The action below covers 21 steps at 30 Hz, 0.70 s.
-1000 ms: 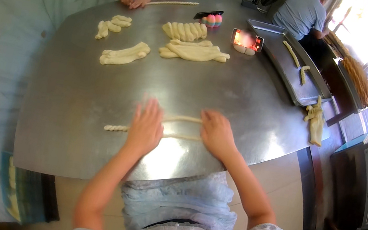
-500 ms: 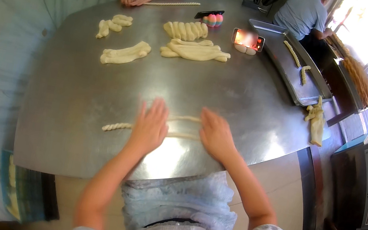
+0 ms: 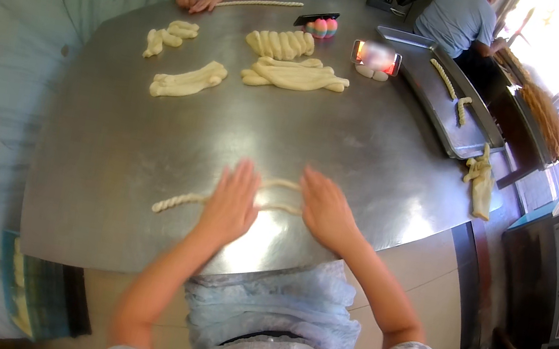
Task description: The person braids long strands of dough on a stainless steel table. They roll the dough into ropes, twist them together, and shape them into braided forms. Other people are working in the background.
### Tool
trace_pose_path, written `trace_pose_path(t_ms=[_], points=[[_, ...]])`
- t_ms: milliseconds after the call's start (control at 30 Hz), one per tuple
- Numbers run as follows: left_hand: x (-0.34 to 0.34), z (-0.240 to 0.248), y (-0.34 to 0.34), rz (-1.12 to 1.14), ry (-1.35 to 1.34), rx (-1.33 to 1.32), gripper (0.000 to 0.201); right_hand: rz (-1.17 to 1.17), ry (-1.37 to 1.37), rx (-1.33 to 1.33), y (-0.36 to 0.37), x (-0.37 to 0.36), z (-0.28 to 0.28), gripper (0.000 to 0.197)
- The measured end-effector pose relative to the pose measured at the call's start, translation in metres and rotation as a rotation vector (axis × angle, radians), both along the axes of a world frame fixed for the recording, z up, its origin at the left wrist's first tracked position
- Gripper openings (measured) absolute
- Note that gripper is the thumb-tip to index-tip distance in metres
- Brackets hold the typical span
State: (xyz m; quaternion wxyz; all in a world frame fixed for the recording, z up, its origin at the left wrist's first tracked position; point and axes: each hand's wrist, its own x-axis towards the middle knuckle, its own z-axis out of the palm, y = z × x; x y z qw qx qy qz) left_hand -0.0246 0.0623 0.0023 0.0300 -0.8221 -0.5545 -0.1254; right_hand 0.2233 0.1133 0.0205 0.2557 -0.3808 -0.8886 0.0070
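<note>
On the steel table, a dough rope [image 3: 179, 200] lies near the front edge, twisted at its left end and split into two strands between my hands. My left hand [image 3: 234, 196] rests flat on the strands next to the twisted part, fingers stretched out. To the right, my right hand [image 3: 323, 205] lies flat over the strands' other end, fingers extended and pointing away from me. Both palms hide the dough beneath them. Farther back lie a thick dough piece [image 3: 188, 81], a pile of long dough strips [image 3: 295, 76] and a row of dough pieces [image 3: 280, 44].
The steel table [image 3: 95, 202] fills the middle. A metal tray [image 3: 431, 100] at the right holds two twisted dough ropes. Beside it hangs a plastic bag [image 3: 481, 186]. A propped phone [image 3: 376, 58] stands at the back. Across the table, a person's hands [image 3: 198, 2] work another dough rope [image 3: 261, 2].
My left hand has shifted slightly right and nearer, my right hand slightly nearer. The rope's twisted left end has swung nearer to me.
</note>
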Motion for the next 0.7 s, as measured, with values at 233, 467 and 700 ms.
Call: trace_pose_path(t_ms=[233,467,700], points=[[0.027,-0.002,-0.069,0.136,-0.438,-0.042,0.044,0.071,0.058,-0.326,-0.026,0.033,-0.013,0.028],[-0.004,-0.002,0.014,-0.003,-0.005,0.065,0.057,-0.046,0.053,0.126,0.001,-0.009,-0.010,0.025],[0.029,-0.001,-0.060,0.156,-0.404,-0.123,0.052,0.070,0.069,-0.358,-0.028,0.023,-0.008,0.028]])
